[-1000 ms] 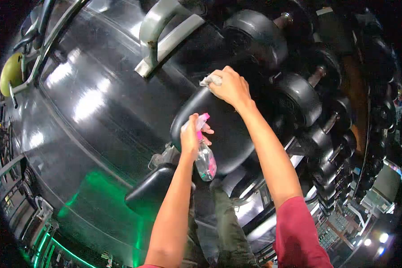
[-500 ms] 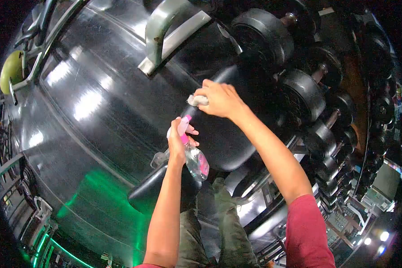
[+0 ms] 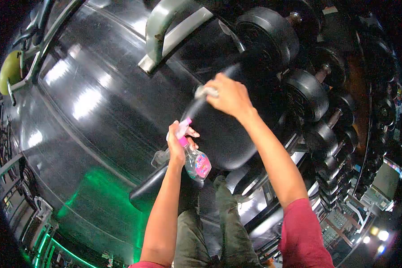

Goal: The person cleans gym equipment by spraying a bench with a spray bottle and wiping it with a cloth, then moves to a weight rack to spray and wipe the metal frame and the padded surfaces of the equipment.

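My left hand point(image 3: 177, 143) is closed around the neck of a clear spray bottle point(image 3: 198, 164) with a pink and white trigger head and a colourful label. The bottle hangs tilted over the near end of a black padded bench point(image 3: 232, 143). Farther along, my right hand point(image 3: 230, 95) grips a crumpled white cloth point(image 3: 205, 92) against the left edge of the bench pad. That cloth is slightly blurred, and part of it is hidden inside my fingers.
A row of black dumbbells point(image 3: 306, 96) runs along the right side. Ahead, a grey metal frame point(image 3: 176, 40) stands on the shiny black floor point(image 3: 102, 134). A smaller black pad point(image 3: 149, 187) lies by my legs. At far left is a green ball point(image 3: 10, 73).
My right hand has moved a little right and up along the bench edge with the cloth. The spray bottle has turned slightly, so its label faces me more.
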Demonstrator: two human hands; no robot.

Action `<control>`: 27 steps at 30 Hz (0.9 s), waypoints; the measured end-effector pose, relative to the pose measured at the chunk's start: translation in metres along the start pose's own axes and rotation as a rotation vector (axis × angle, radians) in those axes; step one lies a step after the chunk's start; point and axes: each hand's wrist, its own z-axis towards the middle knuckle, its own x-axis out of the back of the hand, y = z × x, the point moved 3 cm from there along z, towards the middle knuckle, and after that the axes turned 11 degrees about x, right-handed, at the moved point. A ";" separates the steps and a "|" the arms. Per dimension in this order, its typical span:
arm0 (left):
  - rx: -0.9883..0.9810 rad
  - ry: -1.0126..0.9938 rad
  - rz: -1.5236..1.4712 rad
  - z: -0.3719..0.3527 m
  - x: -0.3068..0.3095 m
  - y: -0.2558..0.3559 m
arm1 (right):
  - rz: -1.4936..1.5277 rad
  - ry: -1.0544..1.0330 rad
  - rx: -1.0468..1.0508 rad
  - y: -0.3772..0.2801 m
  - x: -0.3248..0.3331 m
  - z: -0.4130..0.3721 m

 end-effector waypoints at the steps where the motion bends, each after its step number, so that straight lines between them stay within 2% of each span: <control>1: 0.000 -0.002 -0.003 0.001 0.001 -0.001 | 0.035 0.106 -0.055 0.010 0.002 -0.006; 3: 0.016 -0.031 -0.011 0.005 0.004 -0.003 | 0.042 0.237 -0.021 0.009 -0.009 -0.016; 4: 0.019 -0.036 -0.013 0.005 0.003 -0.004 | 0.090 0.248 0.070 0.000 -0.013 -0.021; 7: 0.055 -0.017 0.000 0.006 0.003 -0.004 | 0.156 0.077 0.208 -0.025 -0.029 -0.042; 9: 0.037 -0.013 -0.012 0.004 0.002 -0.002 | 0.180 0.048 0.215 -0.026 -0.030 -0.049; 11: 0.039 -0.020 -0.007 0.004 0.004 -0.004 | 0.112 0.242 0.025 -0.009 -0.020 -0.053; 12: 0.033 -0.029 -0.001 0.005 0.002 -0.002 | 0.075 0.339 -0.135 0.000 -0.017 -0.055; 13: 0.028 -0.031 -0.011 0.005 0.001 -0.001 | 0.056 0.431 -0.201 0.008 -0.015 -0.055; 15: 0.048 -0.004 -0.006 0.005 0.001 -0.001 | 0.023 0.474 -0.262 0.002 -0.024 -0.062; 17: 0.040 -0.010 -0.019 0.004 -0.001 0.000 | 0.107 0.407 -0.107 -0.021 -0.033 -0.070; 18: 0.030 -0.014 -0.024 0.004 -0.001 0.000 | 0.139 0.297 -0.044 -0.030 -0.038 -0.075; 21: 0.028 -0.028 -0.023 0.006 0.001 0.000 | 0.128 0.170 -0.052 -0.035 -0.033 -0.087; 27: 0.053 -0.062 0.065 0.000 -0.004 -0.004 | 0.071 0.414 -0.365 0.005 -0.022 -0.090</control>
